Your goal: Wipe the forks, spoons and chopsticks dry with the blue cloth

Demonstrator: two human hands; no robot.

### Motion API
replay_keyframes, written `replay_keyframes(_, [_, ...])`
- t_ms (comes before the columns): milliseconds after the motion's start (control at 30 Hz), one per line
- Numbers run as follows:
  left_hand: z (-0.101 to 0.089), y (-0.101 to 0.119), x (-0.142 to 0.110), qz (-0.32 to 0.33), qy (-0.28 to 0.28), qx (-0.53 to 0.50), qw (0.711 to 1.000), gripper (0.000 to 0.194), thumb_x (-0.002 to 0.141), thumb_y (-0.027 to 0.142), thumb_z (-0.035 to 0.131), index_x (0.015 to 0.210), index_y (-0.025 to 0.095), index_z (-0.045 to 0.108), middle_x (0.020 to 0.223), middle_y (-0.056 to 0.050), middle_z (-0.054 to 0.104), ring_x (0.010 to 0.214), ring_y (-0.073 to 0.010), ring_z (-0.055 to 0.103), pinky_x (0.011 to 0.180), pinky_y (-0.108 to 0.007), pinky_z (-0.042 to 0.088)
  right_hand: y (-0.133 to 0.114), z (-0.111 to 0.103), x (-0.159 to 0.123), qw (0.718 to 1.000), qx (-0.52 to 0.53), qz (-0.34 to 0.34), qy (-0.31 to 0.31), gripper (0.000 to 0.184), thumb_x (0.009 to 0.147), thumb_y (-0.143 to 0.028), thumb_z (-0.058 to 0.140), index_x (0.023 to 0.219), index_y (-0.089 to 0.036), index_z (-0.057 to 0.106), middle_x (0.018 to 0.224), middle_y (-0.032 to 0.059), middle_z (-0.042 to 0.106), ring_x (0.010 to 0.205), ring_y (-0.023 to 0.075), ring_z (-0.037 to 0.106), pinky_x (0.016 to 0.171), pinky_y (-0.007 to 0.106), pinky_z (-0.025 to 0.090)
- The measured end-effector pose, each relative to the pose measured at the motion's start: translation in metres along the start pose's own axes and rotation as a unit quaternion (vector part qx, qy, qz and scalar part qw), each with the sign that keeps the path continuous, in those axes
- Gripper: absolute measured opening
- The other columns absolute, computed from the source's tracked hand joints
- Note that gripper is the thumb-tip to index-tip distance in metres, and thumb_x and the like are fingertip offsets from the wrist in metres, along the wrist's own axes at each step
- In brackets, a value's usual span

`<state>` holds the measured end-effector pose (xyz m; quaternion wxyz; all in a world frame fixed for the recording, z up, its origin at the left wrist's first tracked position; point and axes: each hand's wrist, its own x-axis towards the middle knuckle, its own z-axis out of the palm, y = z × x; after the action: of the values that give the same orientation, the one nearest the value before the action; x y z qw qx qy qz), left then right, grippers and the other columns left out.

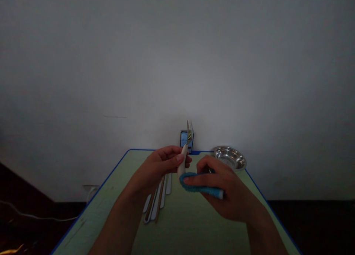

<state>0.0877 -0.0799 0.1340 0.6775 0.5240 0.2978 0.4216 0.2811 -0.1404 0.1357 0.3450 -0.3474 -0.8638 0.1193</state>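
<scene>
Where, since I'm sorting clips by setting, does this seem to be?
Probably a room in a home, though which room is unclear: a green, blue-edged table stands by a plain wall, with a phone and a metal bowl at its far side.

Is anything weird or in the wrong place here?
Maybe the shiny silver metal bowl: from here, its rim seems to poke past the far right corner of the pale green, blue-edged table. I can't tell whether its base overhangs. I see no spills.

A blue-edged green table (194,229) faces a dimly lit wall (177,63).
</scene>
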Motion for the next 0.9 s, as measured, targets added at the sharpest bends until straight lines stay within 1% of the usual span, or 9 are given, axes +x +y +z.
replay_keyframes(133, [0.000,0.000,0.000,0.003,0.003,0.005,1.000,0.021,0.068,0.028,0.074,0.084,0.015,0.066,0.075,-0.002,0.069,0.066,-0.0116,0.060,0.063,-0.022,0.044,0.001,0.000,0.000,1.000,0.005,-0.004,-0.001,0.045,0.073,-0.002,0.055,0.108,-0.030,0.063,0.094,0.0013,0.047,0.085,0.0127,0.049,0.072,0.029,0.041])
replay_keyframes(233, [0.000,-0.001,-0.001,0.002,0.000,0.002,1.000,0.021,0.068,0.027,0.074,0.083,0.015,0.066,0.075,-0.003,0.069,0.067,-0.0124,0.060,0.063,-0.023,0.043,0.002,0.000,-0.002,1.000,0.008,-0.012,0.010,0.045,0.074,-0.003,0.055,0.109,-0.031,0.062,0.093,0.0013,0.048,0.085,0.0132,0.049,0.072,0.029,0.042])
replay_keyframes(300, [0.000,-0.002,-0.001,0.003,-0.001,-0.006,1.000,0.021,0.067,0.027,0.074,0.083,0.015,0.066,0.075,-0.003,0.069,0.067,-0.0134,0.060,0.063,-0.024,0.044,0.002,0.001,-0.002,0.999,0.008,-0.016,0.034,0.045,0.075,-0.004,0.055,0.111,-0.032,0.060,0.093,0.0011,0.048,0.085,0.0134,0.049,0.071,0.029,0.042])
replay_keyframes(400, [-0.001,-0.003,-0.002,0.005,-0.006,-0.008,1.000,0.022,0.068,0.027,0.074,0.085,0.016,0.066,0.074,-0.002,0.068,0.064,-0.0124,0.059,0.063,-0.024,0.043,0.002,0.003,-0.002,0.996,0.001,-0.010,0.091,0.047,0.077,-0.005,0.054,0.115,-0.032,0.058,0.093,0.0012,0.048,0.083,0.0132,0.049,0.070,0.029,0.043])
replay_keyframes(500, [-0.002,-0.005,-0.003,0.013,-0.014,0.006,1.000,0.021,0.069,0.027,0.073,0.085,0.015,0.067,0.072,-0.001,0.066,0.064,-0.0107,0.057,0.064,-0.022,0.041,0.003,0.007,0.000,0.990,-0.019,0.006,0.142,0.046,0.077,-0.004,0.054,0.115,-0.030,0.058,0.094,0.0019,0.048,0.085,0.0135,0.049,0.071,0.029,0.043])
replay_keyframes(600, [-0.003,-0.007,-0.003,0.022,-0.018,0.022,0.999,0.020,0.070,0.027,0.072,0.084,0.015,0.068,0.072,-0.001,0.065,0.066,-0.0115,0.056,0.065,-0.023,0.040,0.004,0.011,0.000,0.984,-0.035,0.007,0.176,0.046,0.077,-0.003,0.054,0.115,-0.027,0.058,0.095,0.0028,0.047,0.086,0.0138,0.049,0.071,0.029,0.044])
replay_keyframes(733, [-0.004,-0.010,-0.002,0.023,-0.038,0.032,0.999,0.017,0.071,0.027,0.071,0.082,0.016,0.067,0.071,0.000,0.064,0.066,-0.0119,0.055,0.064,-0.023,0.039,0.006,0.014,-0.001,0.977,-0.065,0.004,0.202,0.046,0.076,-0.004,0.055,0.115,-0.028,0.058,0.096,0.0031,0.047,0.087,0.0143,0.049,0.073,0.030,0.044])
replay_keyframes(900, [-0.004,-0.011,-0.001,0.022,-0.053,0.037,0.998,0.016,0.073,0.026,0.070,0.085,0.016,0.067,0.072,-0.001,0.064,0.067,-0.0109,0.055,0.063,-0.021,0.039,0.007,0.014,-0.001,0.974,-0.092,0.006,0.208,0.048,0.077,-0.005,0.054,0.118,-0.031,0.056,0.097,0.0036,0.047,0.087,0.0160,0.049,0.072,0.033,0.045])
